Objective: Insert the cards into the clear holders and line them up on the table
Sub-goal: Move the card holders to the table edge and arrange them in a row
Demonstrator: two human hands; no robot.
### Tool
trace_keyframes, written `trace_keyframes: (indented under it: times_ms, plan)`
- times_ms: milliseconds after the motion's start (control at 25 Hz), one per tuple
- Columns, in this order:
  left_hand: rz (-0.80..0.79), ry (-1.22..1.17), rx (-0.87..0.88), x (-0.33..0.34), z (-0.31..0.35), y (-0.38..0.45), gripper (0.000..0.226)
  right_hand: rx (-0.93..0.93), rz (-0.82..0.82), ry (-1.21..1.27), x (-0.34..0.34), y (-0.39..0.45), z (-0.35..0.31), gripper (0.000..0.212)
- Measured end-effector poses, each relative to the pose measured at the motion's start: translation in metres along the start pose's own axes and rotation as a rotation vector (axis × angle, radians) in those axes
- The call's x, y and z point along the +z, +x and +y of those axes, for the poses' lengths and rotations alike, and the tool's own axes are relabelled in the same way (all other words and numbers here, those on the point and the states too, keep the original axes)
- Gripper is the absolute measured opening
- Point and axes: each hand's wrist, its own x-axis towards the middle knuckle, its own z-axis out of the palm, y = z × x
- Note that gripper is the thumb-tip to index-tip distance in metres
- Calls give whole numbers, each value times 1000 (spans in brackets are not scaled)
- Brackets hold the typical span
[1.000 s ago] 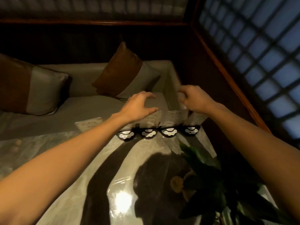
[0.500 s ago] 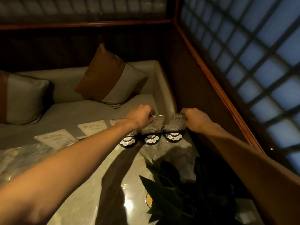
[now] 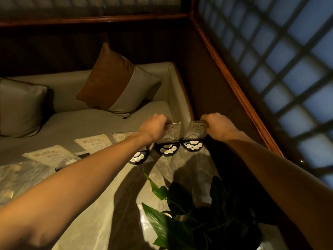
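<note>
Several clear card holders with black round bases stand in a row along the far edge of the marble table (image 3: 111,199). My left hand (image 3: 155,127) grips the top of one holder (image 3: 172,134), which carries a printed card. My right hand (image 3: 216,125) grips the top of the rightmost holder (image 3: 195,132), also with a card in it. Left of these, a third holder (image 3: 126,138) is partly hidden behind my left forearm. Two more holders with cards (image 3: 93,144) (image 3: 52,156) stand further left.
A leafy potted plant (image 3: 194,219) sits near the table's front right. Behind the table runs a grey bench seat (image 3: 90,121) with a brown-and-grey cushion (image 3: 117,83) and a grey one (image 3: 21,107). A wood-framed lattice window (image 3: 281,69) lies to the right.
The view has swung left and down, bringing more holders on the left into sight. Both hands have dropped from above the row onto the tops of the two rightmost holders.
</note>
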Motion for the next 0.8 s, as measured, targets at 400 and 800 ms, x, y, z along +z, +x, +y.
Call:
trace_keyframes:
  times_ms: [400,800]
  plan:
    - [98,-2,-34,17,3,8,20,6,-16,86,1,14,15,24]
    - [173,-76,45,24,2,9,24,-24,-21,97,5,14,18,24]
